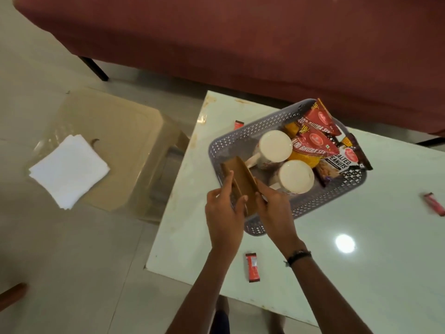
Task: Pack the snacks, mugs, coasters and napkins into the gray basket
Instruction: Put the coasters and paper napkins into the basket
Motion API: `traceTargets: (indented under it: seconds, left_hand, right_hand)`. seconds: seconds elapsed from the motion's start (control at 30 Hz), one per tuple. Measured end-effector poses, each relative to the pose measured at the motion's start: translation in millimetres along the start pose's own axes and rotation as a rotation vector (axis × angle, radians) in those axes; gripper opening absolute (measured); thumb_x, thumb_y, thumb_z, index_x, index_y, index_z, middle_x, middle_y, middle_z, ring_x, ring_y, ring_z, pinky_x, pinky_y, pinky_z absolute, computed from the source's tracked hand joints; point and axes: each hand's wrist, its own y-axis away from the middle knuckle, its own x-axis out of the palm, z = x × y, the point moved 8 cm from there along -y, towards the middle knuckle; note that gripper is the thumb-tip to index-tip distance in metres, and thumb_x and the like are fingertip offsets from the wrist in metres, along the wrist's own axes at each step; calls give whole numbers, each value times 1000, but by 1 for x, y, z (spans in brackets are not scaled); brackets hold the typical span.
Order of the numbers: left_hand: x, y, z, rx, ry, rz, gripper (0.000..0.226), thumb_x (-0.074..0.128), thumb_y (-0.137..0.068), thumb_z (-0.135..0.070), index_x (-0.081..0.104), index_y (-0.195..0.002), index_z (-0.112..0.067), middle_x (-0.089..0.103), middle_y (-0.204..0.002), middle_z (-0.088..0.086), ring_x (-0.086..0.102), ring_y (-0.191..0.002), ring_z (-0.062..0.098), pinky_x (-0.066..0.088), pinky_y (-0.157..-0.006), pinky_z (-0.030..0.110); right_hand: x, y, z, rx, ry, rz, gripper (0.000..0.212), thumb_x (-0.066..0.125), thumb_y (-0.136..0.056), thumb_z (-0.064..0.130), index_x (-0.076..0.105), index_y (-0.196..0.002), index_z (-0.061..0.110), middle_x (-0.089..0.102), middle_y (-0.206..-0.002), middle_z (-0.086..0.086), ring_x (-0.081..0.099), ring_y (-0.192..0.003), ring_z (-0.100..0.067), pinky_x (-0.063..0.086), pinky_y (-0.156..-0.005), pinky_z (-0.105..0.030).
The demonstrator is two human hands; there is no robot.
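Now both hands, left (222, 213) and right (274, 210), pinch upright brown coasters (240, 182) over the basket (240, 136) rim beside the mugs (274, 147); stiff and light, they seem best gripped by their edges.

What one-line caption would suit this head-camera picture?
Both hands, left and right, lower brown coasters on edge into the gray basket beside two mugs.
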Motion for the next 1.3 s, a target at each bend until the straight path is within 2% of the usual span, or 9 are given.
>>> traceTargets:
  seconds: [0.17,0.33,0.47,0.63,0.8,0.87,0.93,1.1,1.3]
  left_hand:
    - [3,-3,2,9,-128,-54,45,65,-83,-28,55,-127,-23,63,-120,8,57,-110,24,44,-89,27]
    - [4,-4,2,37,-119,-63,44,62,-85,-30,55,-127,-22,64,-121,6,56,-111,21,49,-92,30]
    - [-20,-4,4,80,74,-112,34,54,-91,-30,56,-124,-21,61,-124,-4,46,-111,1,39,-91,11]
    - [-107,-22,58,-92,334,-364,27,57,-87,-4,61,-113,-14,64,-113,-1,58,-103,14,41,-73,2]
    - [-201,-44,140,-264,249,-619,31,59,-79,7,61,-110,2,62,-112,15,54,-97,22,39,-71,-3]
    - [-231,-53,175,-319,169,-692,36,62,-75,4,60,-110,0,60,-114,20,56,-102,31,46,-92,21]
    - [-252,-59,212,-462,170,-740,40,65,-76,-4,57,-115,-3,55,-120,20,52,-112,34,39,-103,42]
    - [-265,-79,267,-735,446,-704,58,68,-81,-19,38,-129,-6,43,-135,12,47,-119,27,44,-94,30]
    - [-260,-92,285,-832,647,-619,57,69,-82,-20,38,-128,-7,50,-108,2,52,-94,18,44,-77,26]
  right_hand:
    - [11,0,-20,61,21,-32,29,46,-97,7,60,-122,11,73,-99,-9,62,-80,-11,46,-74,-4]
    - [12,-3,-21,133,133,11,26,47,-96,13,59,-120,13,71,-102,-10,67,-90,-24,57,-81,-32]
    - [-9,-2,17,28,272,-158,30,54,-93,16,58,-123,10,69,-112,-14,66,-100,-30,55,-82,-40]
    - [30,-22,95,-197,225,-100,29,47,-94,17,59,-120,10,67,-115,-10,63,-103,-23,53,-91,-37]
    - [127,-50,175,-379,145,82,36,47,-90,6,58,-124,7,65,-121,-11,60,-109,-27,46,-95,-36]
    - [172,-60,206,-476,157,126,40,49,-82,2,61,-120,6,65,-120,-12,60,-108,-29,46,-95,-37]
    - [215,-67,230,-529,173,191,41,53,-80,-1,61,-121,6,62,-124,-15,58,-113,-31,43,-100,-38]
    - [303,-74,256,-647,317,391,42,52,-91,13,50,-133,13,43,-146,-10,40,-133,-26,24,-112,-35]
    - [327,-74,240,-674,417,398,37,50,-93,22,54,-130,19,43,-147,-5,37,-134,-24,26,-112,-41]
